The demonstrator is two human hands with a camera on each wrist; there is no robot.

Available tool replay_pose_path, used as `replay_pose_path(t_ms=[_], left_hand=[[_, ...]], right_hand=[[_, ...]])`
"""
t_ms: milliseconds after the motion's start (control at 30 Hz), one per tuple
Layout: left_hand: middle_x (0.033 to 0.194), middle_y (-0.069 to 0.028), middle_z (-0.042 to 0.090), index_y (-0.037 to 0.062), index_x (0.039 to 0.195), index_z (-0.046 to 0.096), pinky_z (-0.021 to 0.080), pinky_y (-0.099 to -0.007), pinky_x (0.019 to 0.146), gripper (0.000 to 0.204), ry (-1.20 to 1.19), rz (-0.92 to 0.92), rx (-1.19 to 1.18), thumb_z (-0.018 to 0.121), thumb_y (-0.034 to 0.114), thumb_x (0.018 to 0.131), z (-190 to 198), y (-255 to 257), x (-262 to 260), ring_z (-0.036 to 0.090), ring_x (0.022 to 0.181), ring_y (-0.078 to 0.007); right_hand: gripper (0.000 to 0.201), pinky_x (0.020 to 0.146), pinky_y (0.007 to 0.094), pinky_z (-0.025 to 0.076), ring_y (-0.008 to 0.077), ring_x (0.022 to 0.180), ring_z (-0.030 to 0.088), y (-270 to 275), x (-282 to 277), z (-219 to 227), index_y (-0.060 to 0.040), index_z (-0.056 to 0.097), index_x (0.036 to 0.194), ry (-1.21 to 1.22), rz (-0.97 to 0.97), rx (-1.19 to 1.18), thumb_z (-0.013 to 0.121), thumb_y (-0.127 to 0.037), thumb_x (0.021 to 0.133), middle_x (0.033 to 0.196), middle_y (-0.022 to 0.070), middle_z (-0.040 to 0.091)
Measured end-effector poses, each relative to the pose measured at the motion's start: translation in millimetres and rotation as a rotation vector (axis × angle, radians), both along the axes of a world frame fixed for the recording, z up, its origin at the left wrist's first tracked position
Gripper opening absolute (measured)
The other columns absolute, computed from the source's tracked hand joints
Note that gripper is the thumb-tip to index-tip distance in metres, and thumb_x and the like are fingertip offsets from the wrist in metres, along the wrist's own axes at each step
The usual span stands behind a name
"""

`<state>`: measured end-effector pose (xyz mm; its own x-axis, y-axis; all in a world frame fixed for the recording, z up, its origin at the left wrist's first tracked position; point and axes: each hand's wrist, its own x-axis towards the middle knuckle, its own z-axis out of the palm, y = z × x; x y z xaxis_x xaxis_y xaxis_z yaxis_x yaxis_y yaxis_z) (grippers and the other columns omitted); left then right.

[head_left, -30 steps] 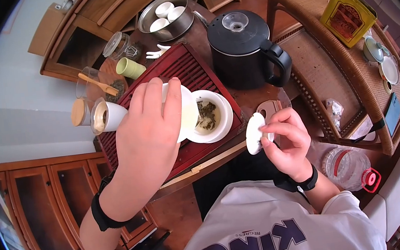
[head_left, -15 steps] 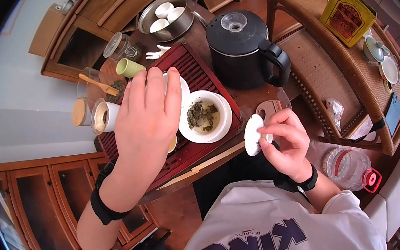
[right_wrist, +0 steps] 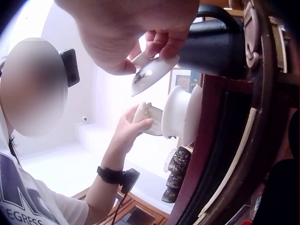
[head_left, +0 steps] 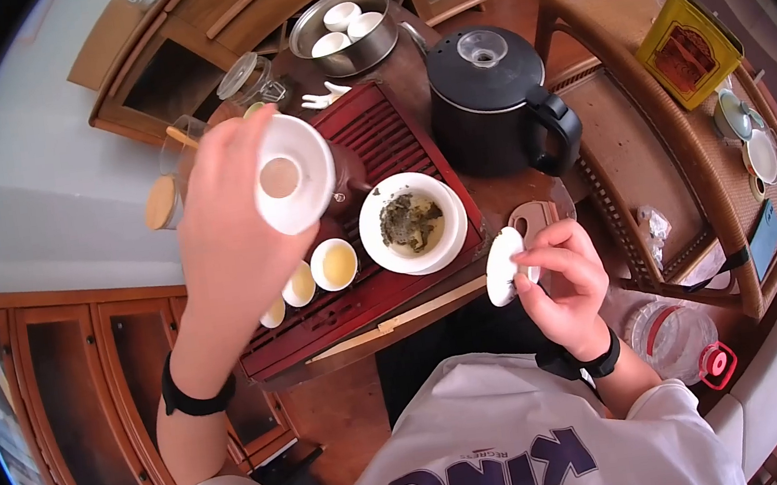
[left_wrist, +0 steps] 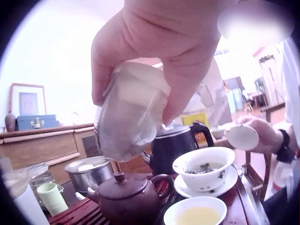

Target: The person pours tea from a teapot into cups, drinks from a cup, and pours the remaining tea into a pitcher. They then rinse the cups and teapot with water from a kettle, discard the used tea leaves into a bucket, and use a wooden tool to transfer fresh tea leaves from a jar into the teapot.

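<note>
My left hand [head_left: 229, 204] grips a small white pitcher [head_left: 310, 170], tilted above the tea tray [head_left: 297, 353]. Under it stands a dark clay teapot [left_wrist: 125, 193], best seen in the left wrist view. A white gaiwan [head_left: 381, 248] with wet tea leaves and some liquid sits on its saucer to the right. Beside the pitcher, several small cups [head_left: 334, 265] hold pale yellow tea. My right hand [head_left: 563, 284] pinches the white gaiwan lid [head_left: 502, 265] between thumb and fingers, held on edge near the tray's right side.
A black kettle [head_left: 487, 99] stands behind the gaiwan. Further back are a steel pot [head_left: 377, 52] with white cups and a glass jar [head_left: 244, 78]. A long bamboo tool [head_left: 398, 321] lies along the front edge. To the right stands a rattan cart [head_left: 566, 27] with a yellow tin [head_left: 690, 50].
My left hand has moved the pitcher leftward, away from the gaiwan, uncovering the tea cups. My right hand keeps holding the lid in nearly the same place. The head view has shifted slightly.
</note>
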<state>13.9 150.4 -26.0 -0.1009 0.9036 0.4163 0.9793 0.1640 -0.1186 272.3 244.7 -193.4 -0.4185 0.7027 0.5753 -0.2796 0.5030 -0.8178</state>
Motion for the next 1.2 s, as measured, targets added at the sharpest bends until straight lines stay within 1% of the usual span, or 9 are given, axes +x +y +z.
replay_pose_path(t_ms=[67, 200, 233, 333, 400, 567, 700, 1067, 1200], left_hand=[[0.124, -0.015, 0.058, 0.0061, 0.135, 0.054, 0.05, -0.0424, 0.096, 0.077, -0.282, 0.053, 0.053, 0.086, 0.008, 0.065, 4.9, -11.2, -17.2, 0.058, 0.116, -0.0349], [0.127, -0.012, 0.062, 0.0047, 0.141, 0.051, 0.051, -0.0328, 0.098, 0.072, -0.872, 0.201, 0.186, 0.082, 0.005, 0.076, 14.2, -59.4, -59.3, 0.061, 0.114, -0.0191], [0.127, -0.0139, 0.061, 0.0011, 0.141, 0.051, 0.051, -0.033, 0.097, 0.07, -0.974, 0.213, 0.278, 0.08, 0.004, 0.078, 19.3, -71.1, -58.4, 0.062, 0.112, -0.0203], [0.127, -0.0146, 0.06, -0.0014, 0.141, 0.05, 0.051, -0.0335, 0.097, 0.069, -0.822, 0.245, 0.406, 0.079, 0.003, 0.079, 23.2, -117.6, -76.8, 0.061, 0.113, -0.0207], [0.127, -0.0147, 0.06, -0.0023, 0.141, 0.05, 0.05, -0.0333, 0.097, 0.068, -0.65, 0.412, 0.415, 0.079, 0.004, 0.079, 24.5, -144.8, -80.2, 0.06, 0.114, -0.021], [0.126, -0.0139, 0.062, -0.0012, 0.135, 0.055, 0.049, -0.0348, 0.099, 0.07, -0.689, 0.574, 0.314, 0.086, 0.011, 0.073, -14.2, -194.0, -97.8, 0.06, 0.114, -0.0212], [0.127, -0.0159, 0.061, 0.0008, 0.134, 0.057, 0.049, -0.0372, 0.1, 0.073, -0.658, 0.605, 0.254, 0.089, 0.018, 0.071, -53.9, -201.5, -97.7, 0.061, 0.116, -0.0255], [0.124, -0.0152, 0.06, 0.0029, 0.135, 0.056, 0.049, -0.0399, 0.098, 0.075, -0.674, 0.565, 0.233, 0.088, 0.015, 0.068, -81.9, -185.5, -89.1, 0.061, 0.116, -0.0293], [0.127, -0.0155, 0.059, 0.003, 0.136, 0.054, 0.048, -0.0395, 0.1, 0.075, -0.677, 0.566, 0.198, 0.087, 0.014, 0.069, -75.1, -182.3, -81.3, 0.059, 0.118, -0.0299]], right_hand=[[0.024, 0.062, 0.0235, 0.047, 0.0119, 0.075, 0.057, -1.1, 1.2, 0.8, -0.0012, 0.075, 0.096, -0.018, 0.004, -0.023, 0.074, 0.004, 0.072, 0.095, 0.0071, 0.059], [0.023, 0.064, 0.0239, 0.046, 0.0128, 0.076, 0.057, -2.7, 0.7, 0.4, -0.0003, 0.074, 0.096, -0.025, 0.003, -0.021, 0.074, 0.004, 0.074, 0.096, 0.0077, 0.059], [0.023, 0.065, 0.0238, 0.046, 0.0129, 0.077, 0.057, -2.8, 1.1, -1.6, -0.0004, 0.074, 0.097, -0.03, -0.007, -0.01, 0.074, 0.005, 0.074, 0.096, 0.0077, 0.059], [0.024, 0.068, 0.0236, 0.045, 0.0129, 0.078, 0.055, -6.2, 1.0, -4.2, 0.0004, 0.073, 0.098, -0.059, -0.037, -0.027, 0.073, 0.005, 0.075, 0.095, 0.0074, 0.058], [0.024, 0.068, 0.0246, 0.044, 0.0153, 0.081, 0.055, -6.5, -0.1, -7.1, 0.0012, 0.073, 0.098, -0.041, -0.034, -0.005, 0.072, 0.005, 0.074, 0.095, 0.0078, 0.057], [0.025, 0.072, 0.0284, 0.046, 0.0195, 0.083, 0.056, -7.3, -9.9, -6.6, 0.0005, 0.071, 0.102, -0.051, -0.048, 0.079, 0.072, -0.001, 0.077, 0.095, 0.0096, 0.058], [0.024, 0.072, 0.0297, 0.047, 0.0207, 0.083, 0.056, -8.9, -19.1, -4.6, -0.0003, 0.071, 0.102, -0.084, -0.06, 0.213, 0.074, -0.004, 0.078, 0.094, 0.0099, 0.058], [0.025, 0.068, 0.0315, 0.047, 0.0223, 0.08, 0.059, 11.4, -45.5, 36.6, -0.0019, 0.07, 0.098, -0.108, -0.111, 0.447, 0.077, 0.0, 0.074, 0.091, 0.0101, 0.059], [0.023, 0.096, 0.0473, 0.048, 0.0229, 0.081, 0.06, 23.4, -72.0, 57.7, -0.0044, 0.074, 0.093, -0.192, -0.095, 0.499, 0.08, -0.004, 0.07, 0.087, 0.0067, 0.059]])
